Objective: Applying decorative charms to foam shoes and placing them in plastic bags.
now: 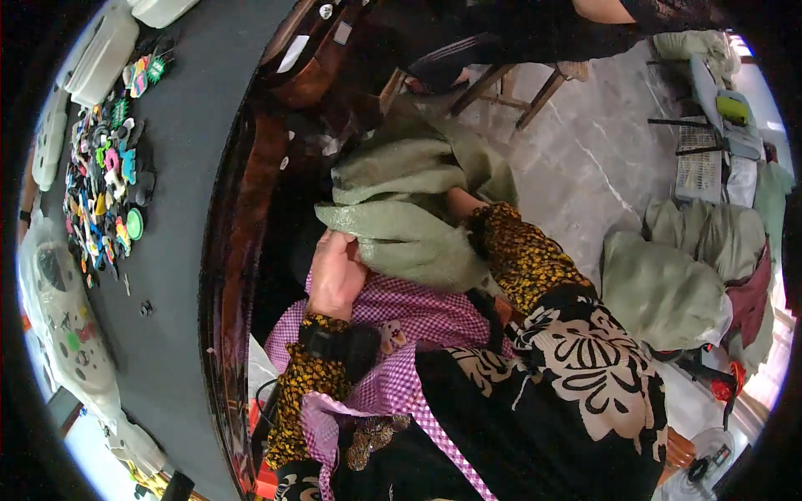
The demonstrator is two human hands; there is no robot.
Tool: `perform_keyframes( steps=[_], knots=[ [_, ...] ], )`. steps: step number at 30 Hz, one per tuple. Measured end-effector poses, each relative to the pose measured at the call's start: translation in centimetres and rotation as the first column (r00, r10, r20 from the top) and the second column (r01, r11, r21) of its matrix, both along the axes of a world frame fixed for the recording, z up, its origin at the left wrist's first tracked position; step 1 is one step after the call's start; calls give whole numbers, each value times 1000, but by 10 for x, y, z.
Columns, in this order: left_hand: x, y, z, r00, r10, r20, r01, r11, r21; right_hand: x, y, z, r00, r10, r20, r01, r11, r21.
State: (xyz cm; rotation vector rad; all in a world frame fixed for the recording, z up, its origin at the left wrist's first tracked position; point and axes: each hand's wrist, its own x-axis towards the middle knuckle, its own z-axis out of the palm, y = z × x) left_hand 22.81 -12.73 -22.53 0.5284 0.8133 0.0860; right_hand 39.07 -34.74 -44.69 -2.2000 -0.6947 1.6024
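Observation:
A pale green woven sack [413, 263] lies bunched over my lap, its upper side in deep folds. My left hand [336, 275] is closed on the sack's near left edge, fingers curled over the rim. My right hand [462, 203] reaches in among the folds from the right. Its fingers are hidden by the cloth, so what they hold does not show. Under the sack, a purple checked apron [393, 305] covers my lap.
Left is a dark table [171, 217] with a pile of small colourful pieces [104, 188], white tubs [104, 54] and a clear plastic bag [75, 334]. More green sacks [664, 288] lie on the right. A wooden stool [535, 96] and a person's foot [434, 82] are ahead.

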Motion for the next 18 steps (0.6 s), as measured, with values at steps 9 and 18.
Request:
perform_keyframes(
  steps=[9,18],
  knots=[
    [-19,-22,80,930,25,365,89,952,-292,15,-38,5,993,-114,-30,115,992,46],
    [-62,-23,122,885,-53,462,158,969,-190,12,-34,9,985,-168,-49,173,975,140]
  ],
)
